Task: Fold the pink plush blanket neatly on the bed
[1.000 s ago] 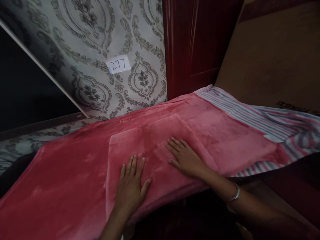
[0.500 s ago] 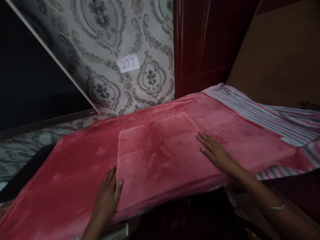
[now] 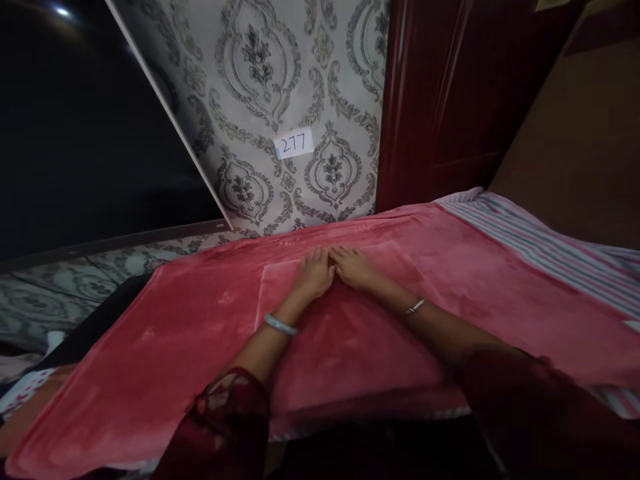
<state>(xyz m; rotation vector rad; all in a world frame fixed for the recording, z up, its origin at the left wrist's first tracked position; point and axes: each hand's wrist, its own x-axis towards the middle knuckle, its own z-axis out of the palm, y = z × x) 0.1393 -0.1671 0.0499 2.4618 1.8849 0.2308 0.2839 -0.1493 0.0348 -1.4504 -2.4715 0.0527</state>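
A pink plush blanket [image 3: 200, 333] is spread over the surface before me. On its middle lies a flat, squarish piece of the same pink plush cloth [image 3: 350, 347], its outline lighter at the left edge. My left hand [image 3: 316, 273], with a bracelet at the wrist, rests palm down near that piece's far edge, fingers stretched. Close beside it my right hand [image 3: 351, 267] lies flat too, its thumb side almost touching the left. Neither hand visibly grips any cloth. Both forearms hide part of the piece.
A striped cloth [image 3: 530, 233] borders the blanket at right. Behind stand patterned wallpaper [image 3: 260, 67] with a paper label reading 277 [image 3: 294, 143], a dark red door panel [image 3: 440, 100], and a brown cardboard-like panel [image 3: 580, 140]. A large dark screen [image 3: 90, 133] leans at left.
Both hands have moved from the two sides of the plush piece inward and away from me, meeting near its far edge. The camera view has shifted a little left.
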